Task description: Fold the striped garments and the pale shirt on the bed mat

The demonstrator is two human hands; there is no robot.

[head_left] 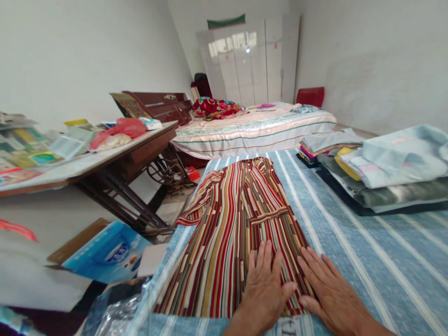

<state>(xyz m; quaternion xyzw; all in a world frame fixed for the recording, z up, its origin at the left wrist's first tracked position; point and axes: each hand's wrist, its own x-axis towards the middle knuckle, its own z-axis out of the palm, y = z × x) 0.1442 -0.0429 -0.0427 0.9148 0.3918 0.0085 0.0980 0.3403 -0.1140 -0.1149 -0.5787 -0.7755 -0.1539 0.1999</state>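
A striped garment (231, 224) in red, tan and white lies spread out lengthwise on a blue striped bedsheet (367, 252). My left hand (264, 287) rests flat on the garment's near end, fingers stretched out. My right hand (327, 291) lies flat beside it, its fingers on the garment's right edge and its palm on the sheet. Neither hand holds anything. One sleeve of the garment hangs over the sheet's left edge.
Stacks of folded clothes (378, 172) sit at the right of the sheet. A wooden table (105, 163) cluttered with papers and bags stands at left. A blue-printed box (105, 252) lies on the floor. Farther back are a bed (255, 126) and a white wardrobe (252, 60).
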